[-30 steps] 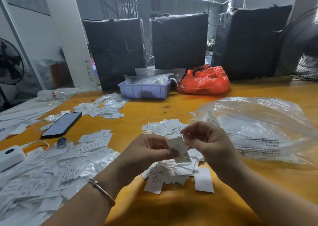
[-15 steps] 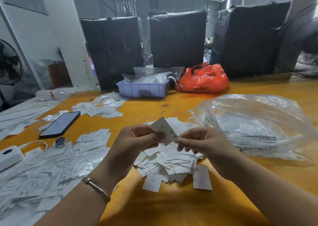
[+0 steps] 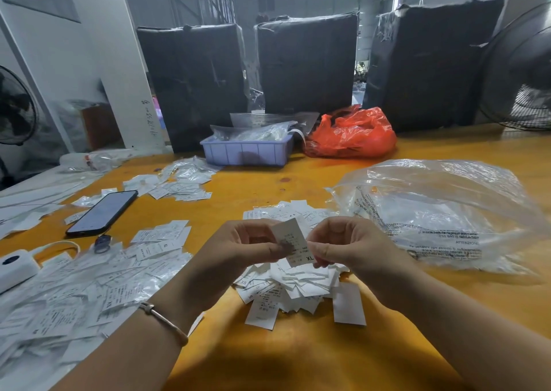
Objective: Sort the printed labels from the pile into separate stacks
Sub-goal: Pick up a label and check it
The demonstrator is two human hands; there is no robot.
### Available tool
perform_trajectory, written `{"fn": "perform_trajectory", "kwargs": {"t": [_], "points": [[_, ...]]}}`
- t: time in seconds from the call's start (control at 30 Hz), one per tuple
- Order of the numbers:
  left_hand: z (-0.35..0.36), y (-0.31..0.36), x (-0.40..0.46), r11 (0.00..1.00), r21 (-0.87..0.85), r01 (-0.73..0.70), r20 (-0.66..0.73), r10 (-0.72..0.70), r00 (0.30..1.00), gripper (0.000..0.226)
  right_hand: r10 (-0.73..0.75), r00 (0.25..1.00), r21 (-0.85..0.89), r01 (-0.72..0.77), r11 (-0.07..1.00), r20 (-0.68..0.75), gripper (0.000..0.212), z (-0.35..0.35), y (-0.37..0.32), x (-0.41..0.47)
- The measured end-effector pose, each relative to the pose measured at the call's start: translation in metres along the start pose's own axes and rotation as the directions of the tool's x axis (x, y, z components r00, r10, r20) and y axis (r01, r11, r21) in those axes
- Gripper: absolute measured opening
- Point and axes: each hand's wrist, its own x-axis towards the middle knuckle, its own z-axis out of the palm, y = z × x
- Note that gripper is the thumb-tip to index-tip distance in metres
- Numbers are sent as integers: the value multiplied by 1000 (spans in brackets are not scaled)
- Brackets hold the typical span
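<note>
While the left hand (image 3: 238,250) and right hand (image 3: 351,247) pinch one printed label (image 3: 293,241) between them, marked XL, it hangs just above the loose pile of labels (image 3: 286,283) on the yellow surface (image 3: 268,358). A wider heap of labels (image 3: 89,289), perhaps partly bagged, lies near left; a clear plastic bag (image 3: 441,211) sits right.

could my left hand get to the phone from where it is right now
Probably yes. The left hand is pinching the XL label with the right hand. The phone lies face up to its left, with only flat labels between.
</note>
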Motion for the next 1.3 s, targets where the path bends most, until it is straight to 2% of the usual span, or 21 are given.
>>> {"fn": "perform_trajectory", "kwargs": {"t": [0.07,0.13,0.23,0.3,0.4,0.43,0.53,0.63,0.77,0.8,0.87,0.93,1.03,1.1,1.2,1.3], "points": [[1,1,-1,997,72,-21,4,21,1000,23,13,1000,-30,-13,999,23,12,1,1,-1],[3,1,-1,992,122,-29,-13,31,999,24,-11,1000,-94,9,996,-16,11,3,2,-1],[5,-1,1,993,117,-27,-60,34,998,17,-173,976,-135,155,979,-132,7,3,-2,0],[5,-1,1,994,107,-27,-60,34,998,17,-227,966,-127,212,969,-125,18,3,-6,-3],[5,0,0,992,119,-30,-35,34,999,15,-274,959,-295,243,924,-68,24,7,-9,-6],[5,-1,0,991,132,-30,-25,34,999,14,-280,957,-297,248,922,-70,23,8,-9,-6],[4,-2,1,992,123,-1,-63,9,998,6,-254,954,-115,237,965,-161,16,2,-5,-2],[0,-3,2,997,71,27,-182,-14,983,16,-195,944,-2,201,979,-267,4,-2,-2,1],[-2,1,3,988,-151,26,-227,-60,972,57,-150,917,-13,156,988,-370,50,-5,3,3],[-2,2,3,979,-203,22,-219,-67,973,65,-156,913,-50,148,988,-376,50,-6,3,3],[-2,4,2,961,-277,24,-174,-75,982,70,-161,925,-160,111,981,-345,38,-4,3,1],[1,6,0,949,-314,29,-120,-70,990,61,-114,951,-237,44,970,-286,36,1,4,0],[6,8,-3,973,-230,12,-116,-39,993,40,-59,989,-138,40,990,-136,22,6,0,-1],[7,7,-3,993,-117,-8,-118,-5,993,30,-87,995,-62,84,995,-47,29,7,-3,-3],[8,5,-3,999,-27,-22,-93,19,996,27,-207,977,-121,199,972,-53,27,7,-2,-3],[9,3,-1,1000,-6,-25,-112,24,993,24,-205,970,-58,199,978,-129,21,5,0,-2]]}}
